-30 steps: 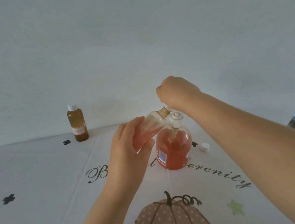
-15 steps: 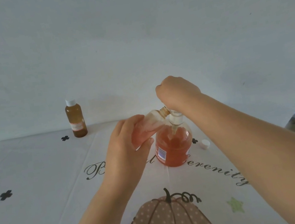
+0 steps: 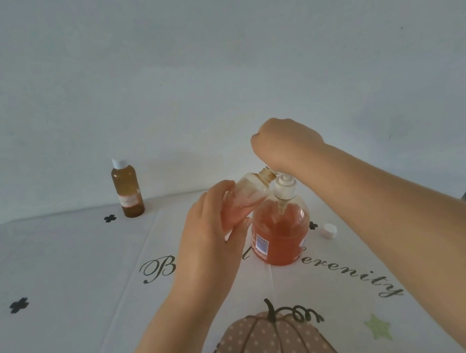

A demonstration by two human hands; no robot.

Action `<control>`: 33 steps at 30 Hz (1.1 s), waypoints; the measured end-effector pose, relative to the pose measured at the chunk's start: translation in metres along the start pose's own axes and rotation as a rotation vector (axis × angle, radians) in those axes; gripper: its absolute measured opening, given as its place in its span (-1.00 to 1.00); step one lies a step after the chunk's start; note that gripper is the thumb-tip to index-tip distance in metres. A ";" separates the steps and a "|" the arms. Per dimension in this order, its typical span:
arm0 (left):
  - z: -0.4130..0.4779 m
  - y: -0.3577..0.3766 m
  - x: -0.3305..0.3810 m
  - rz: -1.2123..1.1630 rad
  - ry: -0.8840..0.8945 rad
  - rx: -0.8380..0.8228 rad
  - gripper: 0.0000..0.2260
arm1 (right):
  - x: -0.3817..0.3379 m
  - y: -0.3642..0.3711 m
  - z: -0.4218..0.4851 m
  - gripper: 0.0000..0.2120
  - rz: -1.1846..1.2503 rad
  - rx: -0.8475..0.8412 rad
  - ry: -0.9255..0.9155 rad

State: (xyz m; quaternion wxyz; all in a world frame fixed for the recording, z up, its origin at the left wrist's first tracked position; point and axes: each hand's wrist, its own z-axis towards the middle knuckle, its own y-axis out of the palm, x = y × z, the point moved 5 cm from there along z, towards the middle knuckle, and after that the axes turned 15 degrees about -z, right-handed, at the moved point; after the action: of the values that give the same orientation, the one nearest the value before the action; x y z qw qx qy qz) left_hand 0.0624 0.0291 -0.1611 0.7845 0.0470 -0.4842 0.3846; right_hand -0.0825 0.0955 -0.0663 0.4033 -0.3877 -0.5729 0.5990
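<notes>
My left hand (image 3: 206,243) wraps the small bottle (image 3: 245,199), tilted, mouth just above the pump bottle (image 3: 282,236) | my right hand (image 3: 285,142) fisted over its pump, grip hidden, can't tell | white cap (image 3: 328,230) just right of it

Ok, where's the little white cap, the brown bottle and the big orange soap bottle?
white cap (image 3: 328,230): head view, on its side wall.
brown bottle (image 3: 128,191): head view, middle of its body.
orange soap bottle (image 3: 283,240): head view, on its lower body.
</notes>
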 end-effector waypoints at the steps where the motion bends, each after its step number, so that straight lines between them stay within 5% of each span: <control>1: 0.000 0.000 0.000 0.023 0.014 -0.005 -0.56 | 0.000 0.001 0.000 -0.78 0.004 -0.002 -0.003; 33: -0.001 -0.002 0.001 0.215 0.052 0.051 -0.54 | 0.000 0.010 0.002 -0.77 0.023 -0.018 0.010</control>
State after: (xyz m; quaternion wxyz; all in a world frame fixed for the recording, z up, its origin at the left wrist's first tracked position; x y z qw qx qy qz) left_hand 0.0652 0.0287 -0.1602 0.7496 0.0050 -0.4559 0.4798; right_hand -0.0846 0.0947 -0.0763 0.3958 -0.4007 -0.5716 0.5966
